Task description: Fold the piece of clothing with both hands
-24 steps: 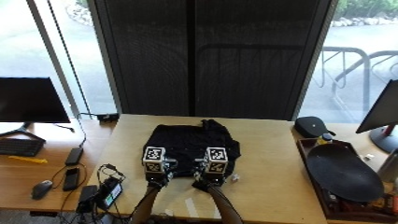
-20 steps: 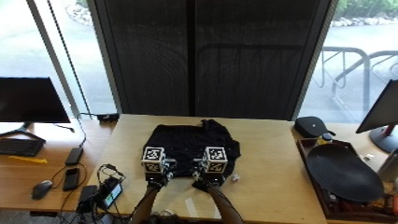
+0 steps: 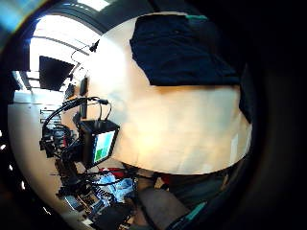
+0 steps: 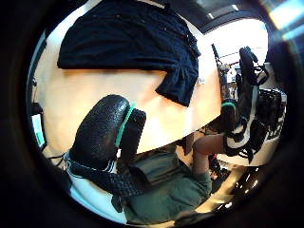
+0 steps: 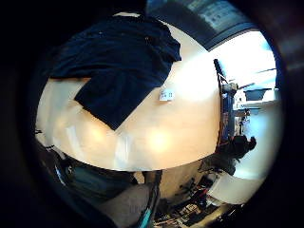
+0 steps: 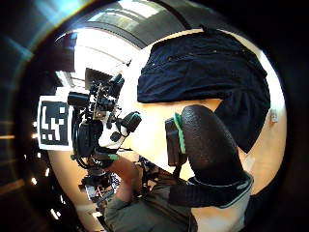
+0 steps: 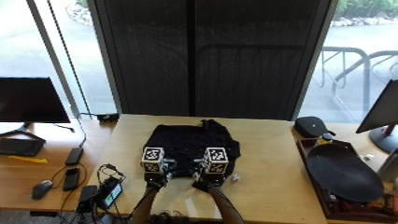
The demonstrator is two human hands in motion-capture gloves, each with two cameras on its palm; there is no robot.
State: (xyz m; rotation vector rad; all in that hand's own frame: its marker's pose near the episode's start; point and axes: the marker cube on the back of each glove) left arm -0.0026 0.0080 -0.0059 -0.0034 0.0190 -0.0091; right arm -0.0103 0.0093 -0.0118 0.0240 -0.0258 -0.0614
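Note:
A black shirt (image 7: 193,142) lies spread flat on the wooden table (image 7: 273,186), collar toward the window, with one sleeve sticking out on its right near side. My left hand (image 7: 155,181) and right hand (image 7: 202,183) hover side by side over the shirt's near hem. Neither holds cloth. In the left thumb side palm view the shirt (image 4: 128,42) lies apart from my thumb (image 4: 102,133), with bare table between. The right thumb side palm view shows the same gap between the shirt (image 6: 203,72) and that thumb (image 6: 207,145).
A small white scrap (image 7: 235,177) lies on the table right of the shirt. A small screen device (image 7: 109,193) with cables sits at the table's left front corner. A dark tray (image 7: 342,172) and a black case (image 7: 313,126) stand at the right. A monitor (image 7: 31,100) stands on the left desk.
Both hands have drawn slightly back toward me along the shirt's near hem. The shirt has not moved.

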